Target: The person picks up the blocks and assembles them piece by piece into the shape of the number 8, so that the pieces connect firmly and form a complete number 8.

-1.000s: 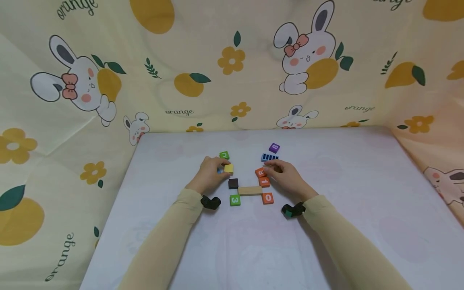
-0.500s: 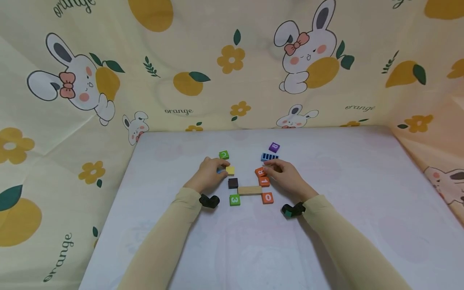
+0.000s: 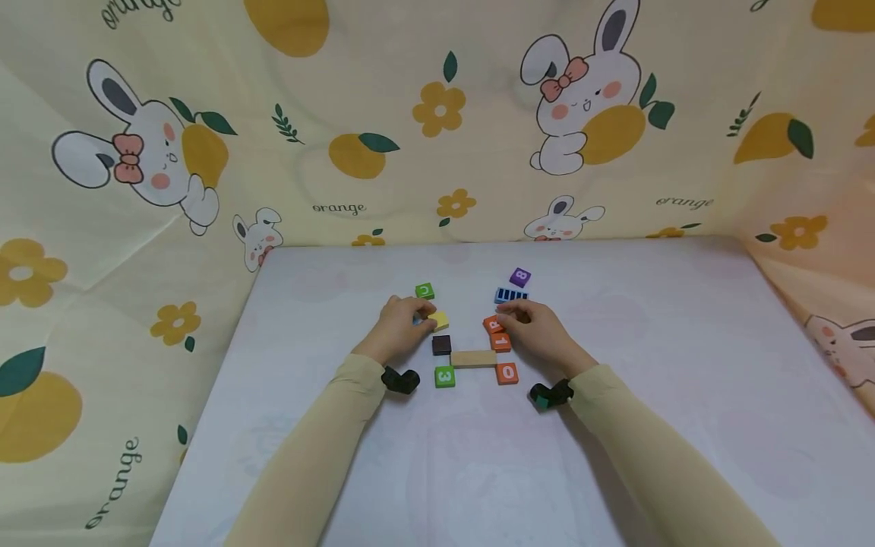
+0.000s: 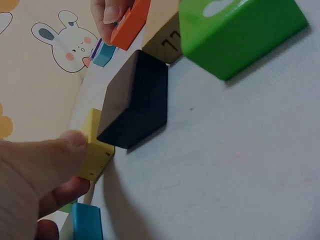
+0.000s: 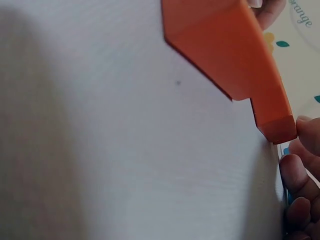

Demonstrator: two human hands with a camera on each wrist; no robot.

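Observation:
In the head view my left hand (image 3: 399, 328) is at a yellow block (image 3: 440, 320); thumb and index finger hold it by its left end. The left wrist view has the thumb against this yellow block (image 4: 95, 150), beside a black block (image 4: 137, 102). A blue block (image 4: 86, 220) lies below the fingers. My right hand (image 3: 536, 327) rests with bent fingers at the orange R block (image 3: 492, 324), which it partly covers. In the right wrist view the thumb touches the end of that orange block (image 5: 276, 120), while the other fingers rest apart from it.
A plain wooden bar (image 3: 473, 359) lies between a green 3 block (image 3: 445, 377) and an orange 0 block (image 3: 507, 374). Farther back are a green C block (image 3: 424, 291), a blue striped block (image 3: 511, 295) and a purple 8 block (image 3: 520, 277). A printed cloth (image 3: 383, 99) hangs behind.
The yellow block has shifted slightly right and turned, and more of it shows beyond my left fingertips. My right hand and the orange blocks stay nearly in place.

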